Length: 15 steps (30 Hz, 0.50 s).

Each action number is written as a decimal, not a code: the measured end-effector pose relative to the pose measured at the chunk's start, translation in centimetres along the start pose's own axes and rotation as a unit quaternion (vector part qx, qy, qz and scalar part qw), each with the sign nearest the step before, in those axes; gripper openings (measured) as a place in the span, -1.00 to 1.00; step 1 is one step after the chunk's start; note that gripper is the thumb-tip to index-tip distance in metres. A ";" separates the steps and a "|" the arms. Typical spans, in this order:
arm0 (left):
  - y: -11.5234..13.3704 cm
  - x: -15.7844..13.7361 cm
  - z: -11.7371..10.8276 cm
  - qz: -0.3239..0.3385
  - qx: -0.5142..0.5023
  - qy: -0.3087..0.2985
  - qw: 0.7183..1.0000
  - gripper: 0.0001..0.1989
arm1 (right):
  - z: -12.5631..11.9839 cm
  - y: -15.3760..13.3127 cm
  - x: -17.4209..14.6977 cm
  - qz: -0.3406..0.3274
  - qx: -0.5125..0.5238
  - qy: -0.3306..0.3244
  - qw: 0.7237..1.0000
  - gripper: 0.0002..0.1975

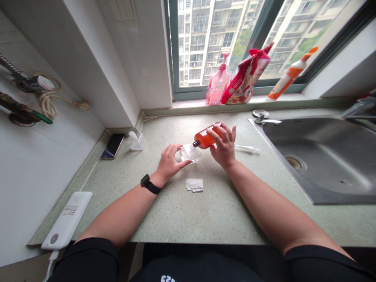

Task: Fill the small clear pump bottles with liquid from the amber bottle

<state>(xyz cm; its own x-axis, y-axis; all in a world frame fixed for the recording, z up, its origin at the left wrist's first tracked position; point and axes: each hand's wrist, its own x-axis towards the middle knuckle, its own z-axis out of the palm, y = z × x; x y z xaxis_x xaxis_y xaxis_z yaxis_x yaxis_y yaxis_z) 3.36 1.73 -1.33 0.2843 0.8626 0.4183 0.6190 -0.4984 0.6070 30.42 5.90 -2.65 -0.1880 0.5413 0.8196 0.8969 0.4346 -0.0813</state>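
My right hand (225, 147) grips an amber bottle (205, 137) of orange-red liquid, tipped on its side with its dark threaded neck pointing left and down. Below that neck is a clear square container (190, 153), which my left hand (172, 159) holds between thumb and fingers. Whether liquid is flowing between them I cannot tell. A small folded white tissue (194, 185) lies on the counter in front. To the left stands a clear piece with a white top (137, 141), perhaps a pump or cap. Behind my right hand lies a thin clear-wrapped item (247, 149).
A steel sink (323, 156) is set into the counter on the right. A phone (112, 146) and a white power bank (67, 219) with a cable lie left. On the windowsill stand a pink pump bottle (217, 84), a red bag (248, 76) and an orange-white bottle (288, 80).
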 end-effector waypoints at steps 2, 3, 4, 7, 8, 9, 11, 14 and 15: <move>0.0 0.0 0.0 0.000 0.000 0.000 1.000 -0.32 | 0.0 0.0 0.0 0.002 0.000 -0.002 1.000 -0.20; 0.0 0.0 0.0 0.000 0.001 0.000 1.000 -0.32 | 0.0 0.0 0.0 0.006 -0.001 -0.006 1.000 -0.20; 0.0 0.0 0.0 0.001 0.001 0.000 1.000 -0.32 | 0.0 0.0 0.0 0.009 -0.001 -0.011 1.000 -0.21; 0.0 0.0 0.0 0.001 0.002 -0.001 1.000 -0.32 | 0.1 0.1 0.0 0.013 0.001 -0.014 1.000 -0.21; 0.0 0.0 0.0 0.000 0.002 -0.001 1.000 -0.32 | 0.1 0.1 0.0 0.012 0.000 -0.011 1.000 -0.21; 0.0 0.0 0.0 0.000 0.002 -0.001 1.000 -0.32 | 0.1 0.1 0.0 0.010 -0.001 -0.008 1.000 -0.21; 0.0 0.0 0.0 0.001 0.001 0.001 1.000 -0.32 | 0.1 0.1 0.0 0.002 -0.002 0.003 1.000 -0.21; 0.0 0.0 0.0 0.003 -0.003 0.001 1.000 -0.32 | 0.1 0.1 0.0 -0.015 0.002 0.022 1.000 -0.21; 0.0 0.0 0.0 0.002 -0.003 0.000 1.000 -0.32 | 0.1 0.0 0.0 -0.019 0.004 0.026 0.999 -0.21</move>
<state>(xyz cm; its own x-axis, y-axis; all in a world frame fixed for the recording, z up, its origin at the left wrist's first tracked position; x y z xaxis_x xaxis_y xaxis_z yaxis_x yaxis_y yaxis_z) 3.34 1.75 -1.35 0.2865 0.8606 0.4210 0.6134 -0.5023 0.6094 30.43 5.99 -2.67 -0.2008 0.4864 0.8503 0.8860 0.4604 -0.0541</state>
